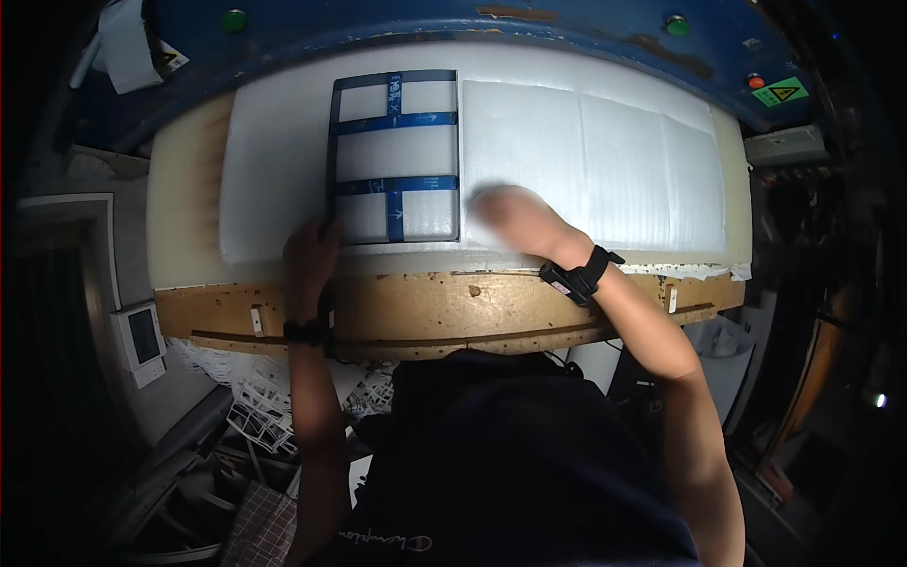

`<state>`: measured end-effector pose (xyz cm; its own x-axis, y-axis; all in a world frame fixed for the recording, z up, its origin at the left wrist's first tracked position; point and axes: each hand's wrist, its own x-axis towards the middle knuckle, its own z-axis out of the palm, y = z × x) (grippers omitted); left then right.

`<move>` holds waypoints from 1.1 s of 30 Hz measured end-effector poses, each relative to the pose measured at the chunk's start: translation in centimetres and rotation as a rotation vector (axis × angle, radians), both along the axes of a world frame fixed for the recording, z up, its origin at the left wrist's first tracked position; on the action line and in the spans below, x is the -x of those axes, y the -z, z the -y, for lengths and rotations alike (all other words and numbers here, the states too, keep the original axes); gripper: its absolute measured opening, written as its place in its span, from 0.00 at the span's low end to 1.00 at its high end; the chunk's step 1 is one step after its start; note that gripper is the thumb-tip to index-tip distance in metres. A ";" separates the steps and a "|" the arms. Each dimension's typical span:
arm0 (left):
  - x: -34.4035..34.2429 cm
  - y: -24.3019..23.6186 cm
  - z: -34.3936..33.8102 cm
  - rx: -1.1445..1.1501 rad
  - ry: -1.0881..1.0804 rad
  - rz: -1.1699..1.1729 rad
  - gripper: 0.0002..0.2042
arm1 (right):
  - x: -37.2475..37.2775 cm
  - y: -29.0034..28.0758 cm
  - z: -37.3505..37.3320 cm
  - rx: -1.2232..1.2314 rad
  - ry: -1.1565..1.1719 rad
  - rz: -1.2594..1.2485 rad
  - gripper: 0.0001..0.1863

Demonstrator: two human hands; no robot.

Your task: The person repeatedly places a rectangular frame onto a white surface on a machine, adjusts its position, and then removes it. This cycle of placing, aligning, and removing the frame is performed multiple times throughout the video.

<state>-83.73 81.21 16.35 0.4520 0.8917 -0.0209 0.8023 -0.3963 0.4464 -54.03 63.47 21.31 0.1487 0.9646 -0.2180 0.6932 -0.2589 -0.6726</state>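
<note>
A rectangular frame (395, 123) with crossed blue strips, showing white in its openings, lies on a white foam sheet (642, 170). My left hand (312, 250), in shadow, has its fingers closed on the frame's lower left edge. Just right of the frame, my right hand (510, 215) is over the foam sheet, its fingers smeared by motion; whether it holds anything is hidden by the blur.
A cream board (179, 208) lies under the foam on a wooden-fronted bench (397, 307). A blue machine body (586, 38) with buttons runs along the back. A wall-mounted box (128, 350) is at left, white scrap (265, 406) below the bench, a pale bin (718, 369) at right.
</note>
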 end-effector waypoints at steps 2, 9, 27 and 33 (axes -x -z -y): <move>0.1 -0.1 0.3 -0.002 -0.024 -0.024 0.23 | -0.5 -1.0 0.8 0.065 -0.008 0.004 0.17; -0.6 -0.9 1.1 0.008 -0.060 -0.071 0.22 | 1.6 0.7 -0.8 -0.165 0.145 -0.038 0.21; 0.3 1.1 0.9 -0.149 0.013 0.069 0.19 | 3.5 3.4 -2.4 -0.106 0.148 0.228 0.20; -0.1 0.9 0.8 -0.094 -0.043 0.076 0.20 | 3.4 3.2 -2.0 -0.157 0.127 0.214 0.21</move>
